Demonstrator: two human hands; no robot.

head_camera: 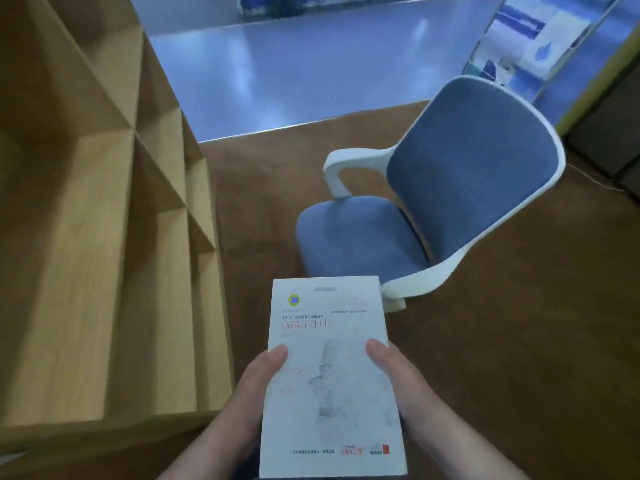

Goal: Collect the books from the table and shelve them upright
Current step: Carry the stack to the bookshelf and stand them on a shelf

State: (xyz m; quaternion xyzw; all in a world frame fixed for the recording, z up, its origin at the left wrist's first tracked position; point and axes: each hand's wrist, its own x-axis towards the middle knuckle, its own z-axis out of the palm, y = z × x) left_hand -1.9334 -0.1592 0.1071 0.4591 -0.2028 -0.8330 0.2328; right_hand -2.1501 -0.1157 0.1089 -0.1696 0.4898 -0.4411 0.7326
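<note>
1. I hold a white book [332,368] with both hands.
2. My left hand [254,389] grips the book's left edge with the thumb on top of the cover. My other fingers are under the book, so I cannot see them.
3. My right hand [401,386] grips the right edge the same way.
4. The book lies flat between my hands, cover up, its words upside down to me.
5. A wooden shelf [86,237] stands left of my left hand.
6. A blue chair [450,188] sits past my right hand.
</note>
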